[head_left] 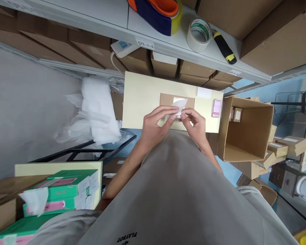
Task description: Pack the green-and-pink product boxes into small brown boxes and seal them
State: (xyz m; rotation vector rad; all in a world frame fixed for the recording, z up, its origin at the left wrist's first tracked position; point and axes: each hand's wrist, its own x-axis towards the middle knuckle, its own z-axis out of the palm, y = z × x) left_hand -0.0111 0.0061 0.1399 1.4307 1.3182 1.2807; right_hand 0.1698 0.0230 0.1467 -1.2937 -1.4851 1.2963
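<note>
My left hand (155,124) and my right hand (193,124) meet over a small brown cardboard box (165,99) that lies on a pale yellow tabletop (140,98). Both hands pinch a white paper label (180,104) by its lower edge, just above the box. The label is bent and partly lifted. My grey shirt hides the near edge of the table.
A grey shelf (153,29) above holds a tape roll (199,34), a yellow-black utility knife (224,47) and a tape dispenser (158,12). An open carton (244,129) stands at the right. White foam wrap (97,109) lies left. Green tissue boxes (63,192) sit at lower left.
</note>
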